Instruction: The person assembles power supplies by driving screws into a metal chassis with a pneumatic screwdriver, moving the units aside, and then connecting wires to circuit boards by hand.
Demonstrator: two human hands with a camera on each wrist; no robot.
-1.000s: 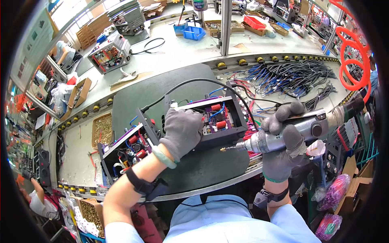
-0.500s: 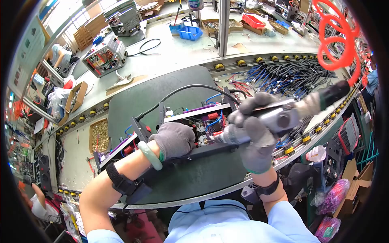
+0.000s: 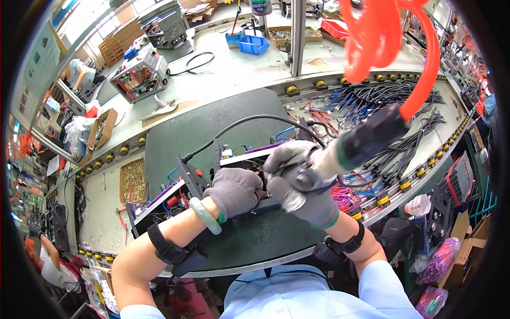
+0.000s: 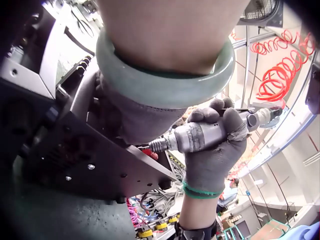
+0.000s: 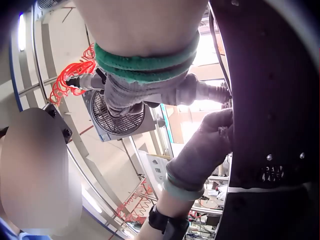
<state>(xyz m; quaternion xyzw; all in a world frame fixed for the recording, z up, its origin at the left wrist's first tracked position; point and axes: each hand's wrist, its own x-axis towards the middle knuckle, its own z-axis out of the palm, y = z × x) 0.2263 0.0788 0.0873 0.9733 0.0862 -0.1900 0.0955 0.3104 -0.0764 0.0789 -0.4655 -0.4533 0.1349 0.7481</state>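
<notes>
The right hand, gloved in grey, grips an air screwdriver whose red coiled hose leads upward. Its tip points down into an open black metal case with circuit boards and red parts inside. My left hand, also gloved, reaches over the case's near wall beside the tool tip. Its fingertips are hidden inside, and I cannot tell what they hold. A second open case with similar boards stands to the left, partly behind the left forearm. A black cable arches over the cases.
Under the cases lies a dark green mat. Bundles of black and blue wires lie at right, beside roller rails. A carton of small brass-coloured parts stands at left. A blue bin and an opened machine sit across the bench.
The right hand has brought the screwdriver left from beside the bench to over the case, tipping it steeply downward. The hose swung left with it. The left hand has stayed at the case, shifting slightly.
</notes>
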